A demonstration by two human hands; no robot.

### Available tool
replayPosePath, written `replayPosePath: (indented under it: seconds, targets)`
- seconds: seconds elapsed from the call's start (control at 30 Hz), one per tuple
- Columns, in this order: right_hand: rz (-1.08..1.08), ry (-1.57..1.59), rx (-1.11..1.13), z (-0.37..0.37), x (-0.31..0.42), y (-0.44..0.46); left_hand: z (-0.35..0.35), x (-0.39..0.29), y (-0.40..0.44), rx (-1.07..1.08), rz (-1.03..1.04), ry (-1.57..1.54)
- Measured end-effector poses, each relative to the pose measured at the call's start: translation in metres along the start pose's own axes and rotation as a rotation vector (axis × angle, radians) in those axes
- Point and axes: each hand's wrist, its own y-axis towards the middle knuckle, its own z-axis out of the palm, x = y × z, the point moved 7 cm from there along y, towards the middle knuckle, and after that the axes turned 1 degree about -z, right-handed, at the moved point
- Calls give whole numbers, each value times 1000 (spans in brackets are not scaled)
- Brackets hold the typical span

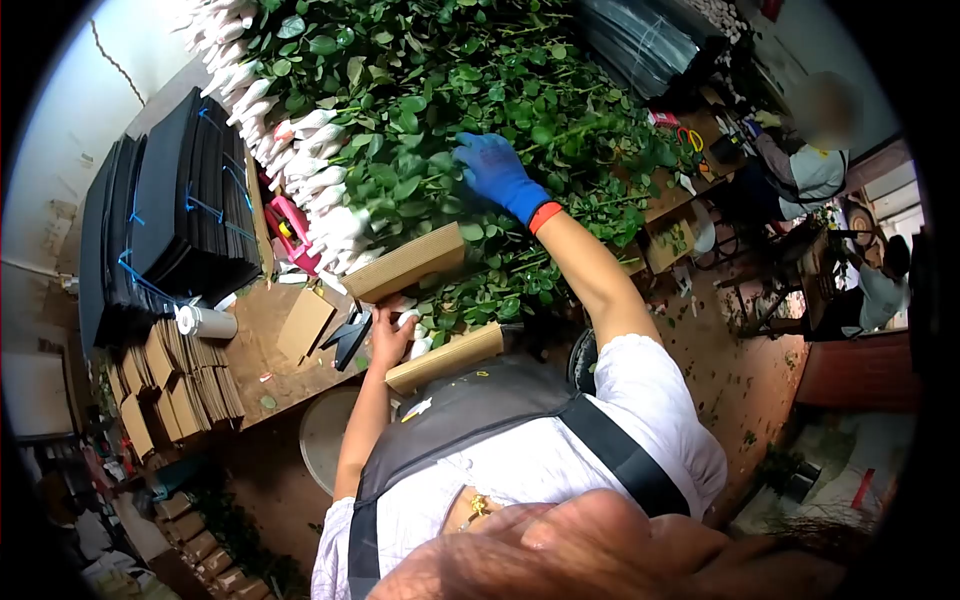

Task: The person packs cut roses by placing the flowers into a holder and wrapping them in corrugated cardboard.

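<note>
My bare left hand (388, 338) is low on the left, its fingers closed around a white-sleeved flower head (407, 318) between two corrugated cardboard pieces. One cardboard piece (405, 262) stands behind it, and another cardboard strip (447, 358) lies nearer my apron. My right hand (497, 178), in a blue glove with an orange cuff, reaches over the leafy stems (430, 110). Its fingers are stretched out among the leaves, with no held stem visible. Rows of white-sleeved flower heads (322, 180) line the left edge of the foliage.
A black stapler-like tool (347, 330) and a flat cardboard piece (303, 325) lie on the wooden table (262, 345). Black sheets (195, 200), cut cardboard (175, 375) and a white roll (207, 321) are at left. Scissors (690, 138) lie far right, near a co-worker (815, 170).
</note>
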Motion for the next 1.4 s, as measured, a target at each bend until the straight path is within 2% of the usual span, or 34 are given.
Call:
replayPosePath:
  seconds: [0.03, 0.07, 0.1, 0.17, 0.2, 0.3, 0.33, 0.37, 0.43, 0.47, 0.5, 0.57, 0.6, 0.63, 0.7, 0.77, 0.8, 0.83, 0.87, 0.97, 1.0, 1.1, 1.13, 1.23, 1.27, 1.3, 1.33, 1.4]
  targets:
    - [29, 38, 58, 6, -8, 3, 0, 3, 4, -2, 16, -13]
    - [-40, 10, -58, -29, 13, 12, 0, -1, 5, -22, 73, -56]
    - [-114, 36, -224, -55, 32, 19, -3, -19, 1, -40, 37, -87]
    - [-180, 17, -211, -39, 36, 25, 1, -5, -1, -12, -61, -122]
    - [-142, -18, -5, -21, 29, 28, 0, -4, 1, -6, -6, -24]
    - [-252, -71, -245, -40, 34, 32, -2, -13, 3, -21, 99, -74]
    - [-212, -74, -245, -42, 34, 31, 2, -6, 3, 16, -6, -133]
    - [-190, -96, -153, -31, 26, 31, 5, -4, -1, 56, -162, -240]
    - [-108, -141, -3, -12, 0, 27, -2, -10, 1, -6, 66, -25]
    - [-131, -111, -105, -28, -1, 28, -6, -21, -1, 24, -85, -86]
    - [-109, -108, -158, -44, -1, 31, -6, -24, 2, -65, 134, -81]
    - [-65, -67, -223, -60, 7, 23, 7, 12, 2, 26, -121, -183]
    - [-45, -116, -41, -36, -1, 17, 2, -1, -1, 11, -86, -103]
    - [42, -114, 40, -15, -13, 5, 5, 10, 0, 31, -126, -163]
    - [207, -121, 187, 16, -35, -11, -4, -14, -1, 32, -92, -60]
    - [175, 10, 31, 2, -38, -15, 0, -10, 0, 15, -61, -172]
    - [180, 29, -31, -18, -27, -15, -3, -14, -2, -32, -6, -51]
    - [189, 49, -101, -36, -17, -12, 3, 1, -2, 25, -121, -103]
    - [167, 45, -174, -47, -7, -10, 0, -4, -2, 13, -80, -59]
    - [-25, 41, -114, -37, 21, -3, -4, -15, -2, -14, -10, -6]
    - [-10, -37, -23, -20, 21, -2, -3, -13, -1, -22, 0, -20]
    - [28, -245, 550, 43, -1, -13, -2, -7, -1, -12, -48, -42]
    - [59, -236, 570, 48, -9, -9, -3, -11, -2, -15, -45, -14]
    - [19, -79, -64, -33, 15, -3, -1, -6, -2, -46, -47, -67]
    - [-86, -71, -229, -54, 23, -1, 2, 1, -1, -34, -26, -10]
    - [-159, -75, -257, -66, 27, 2, 4, 11, 0, -27, -13, 46]
    - [-116, -38, -248, -63, 15, -1, 6, 12, 0, -31, 15, 20]
    - [42, 4, -71, -59, -27, -1, 5, 4, -2, -29, 29, -52]
